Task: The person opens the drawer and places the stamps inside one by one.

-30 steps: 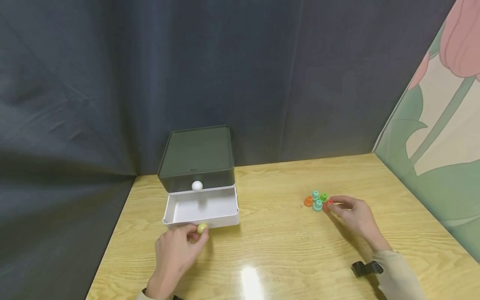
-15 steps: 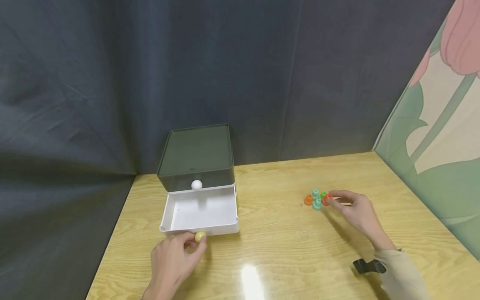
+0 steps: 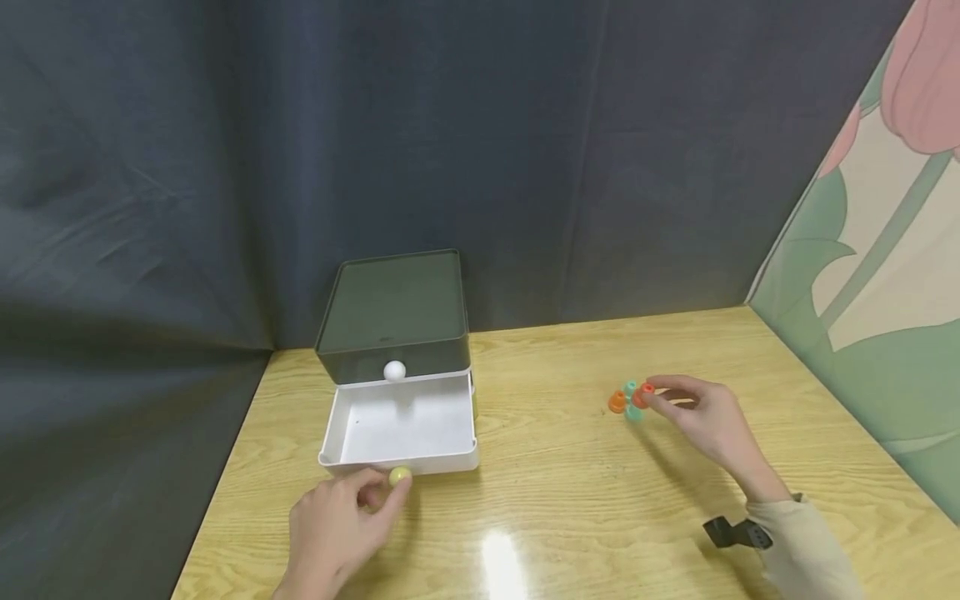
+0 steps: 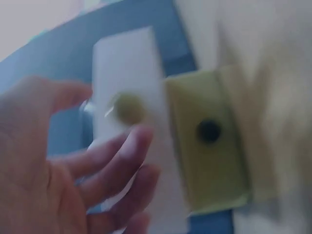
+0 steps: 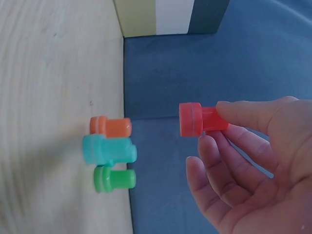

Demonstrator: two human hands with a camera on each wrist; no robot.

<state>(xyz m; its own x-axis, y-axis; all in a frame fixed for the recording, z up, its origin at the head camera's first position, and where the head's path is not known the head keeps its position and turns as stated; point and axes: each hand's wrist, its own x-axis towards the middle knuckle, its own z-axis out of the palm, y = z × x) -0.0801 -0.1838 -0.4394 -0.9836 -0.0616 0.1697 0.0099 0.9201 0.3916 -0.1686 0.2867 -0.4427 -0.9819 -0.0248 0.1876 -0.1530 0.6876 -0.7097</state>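
Note:
In the head view my left hand (image 3: 337, 521) is at the front of a white drawer (image 3: 450, 461), beside its yellow-green knob (image 3: 400, 476). The blurred left wrist view has the thumb and fingers spread apart around the knob (image 4: 129, 108), with a gap at the thumb. My right hand (image 3: 708, 421) pinches a small red peg (image 5: 192, 119) between thumb and fingers, raised off the table. Below it stand an orange peg (image 5: 111, 126), a turquoise peg (image 5: 109, 149) and a green peg (image 5: 115, 179). A second turquoise peg (image 3: 631, 388) shows in the head view, where the green one is hidden.
The drawer juts from a small cabinet with a dark green top (image 3: 397, 300) and a white knob (image 3: 394, 371). Under it is a yellow-green drawer (image 4: 209, 161) with a dark knob. A dark curtain (image 3: 487, 167) hangs behind the wooden table (image 3: 555, 500).
The drawer has come farther out toward me, then stopped; my left hand has drawn slightly back from its knob. The red peg has risen off the table and moved left over the other pegs.

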